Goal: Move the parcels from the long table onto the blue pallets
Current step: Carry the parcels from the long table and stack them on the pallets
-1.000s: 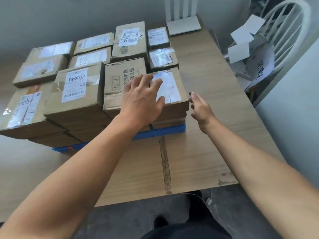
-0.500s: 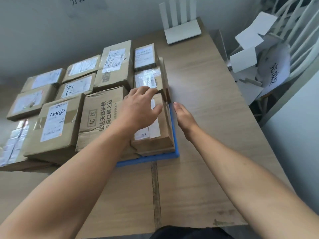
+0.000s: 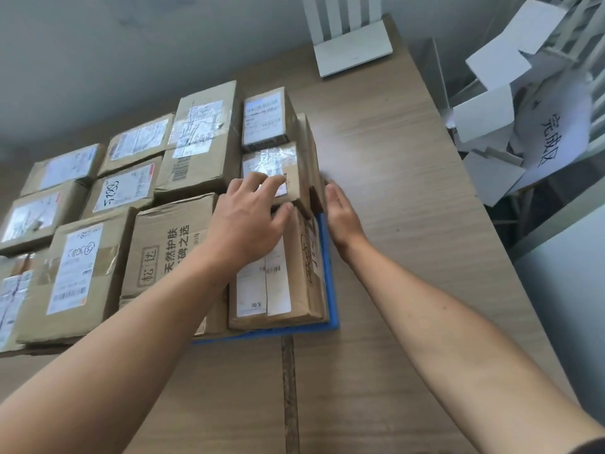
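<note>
Where two bare forearms reach in from the bottom of the frame, the wooden counter (image 3: 409, 257) shows a dark seam (image 3: 289, 388) running up its middle. Just beyond the seam lies a blue pallet (image 3: 330, 273), only its near edge and right edge visible under brown parcels (image 3: 131, 191) packed side by side across the left half of the frame. The near parcel (image 3: 271, 283), at the pallet's right corner, carries a white label.

The left hand (image 3: 248, 221) lies on top of it. Its fingers (image 3: 262, 181) are spread and reach onto a small parcel (image 3: 278, 165) with a shiny taped label, the thumb at the gap between the two. The right hand (image 3: 340, 214) stands edge-on beside the stack, its fingers (image 3: 330, 194) straight and pressed together, the tips against a thin parcel (image 3: 309, 149) set on edge.

Farther up, a white device (image 3: 352, 50) sits on the counter. At the upper right are white cards (image 3: 484, 113) and a handwritten sheet (image 3: 553, 139).
</note>
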